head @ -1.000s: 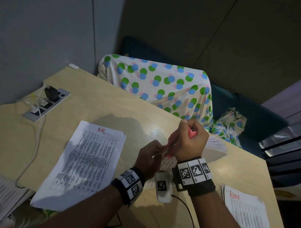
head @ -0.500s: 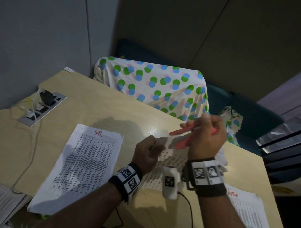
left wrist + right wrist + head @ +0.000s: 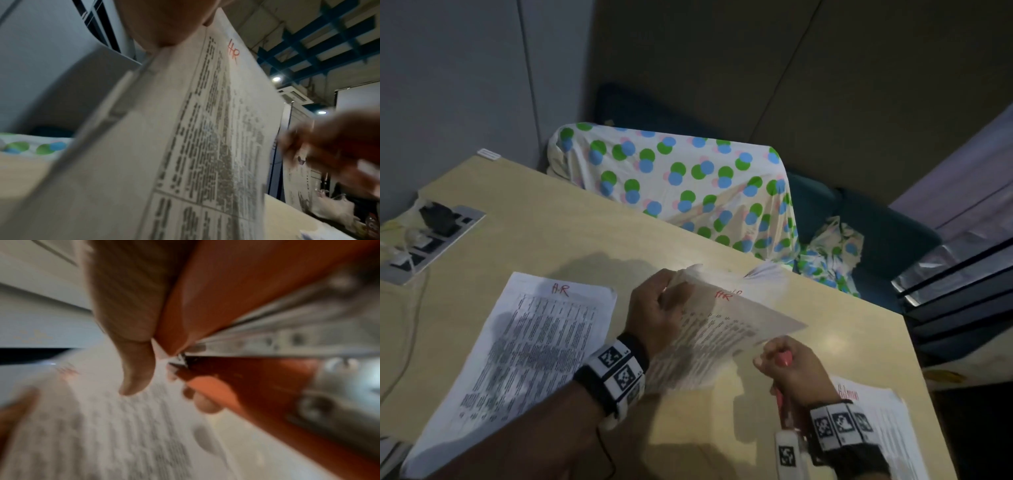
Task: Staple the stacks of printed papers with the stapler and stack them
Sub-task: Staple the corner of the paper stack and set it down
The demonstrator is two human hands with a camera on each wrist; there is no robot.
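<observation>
From the head camera, the left hand (image 3: 654,308) pinches the top corner of a sheaf (image 3: 726,329) marked "HR" in red, holding it tilted above the table (image 3: 571,240). The right hand (image 3: 791,370) is closed around a red stapler (image 3: 782,359), just right of the sheaf's lower edge and apart from it. Left of the sheaf a second sheaf (image 3: 524,353), also marked "HR", lies flat on the table. Right of the sheaf, at the table's near corner, lies the Admin stack (image 3: 876,425). A power strip (image 3: 431,236) sits far left of the sheaf.

From the left wrist, fingers (image 3: 164,21) grip the sheaf's (image 3: 205,129) top edge; the right hand (image 3: 339,146) is a blur to its right.

From the right wrist, thumb and fingers wrap the stapler (image 3: 236,288), its mouth slightly apart, with the sheaf (image 3: 102,426) blurred beyond.
</observation>
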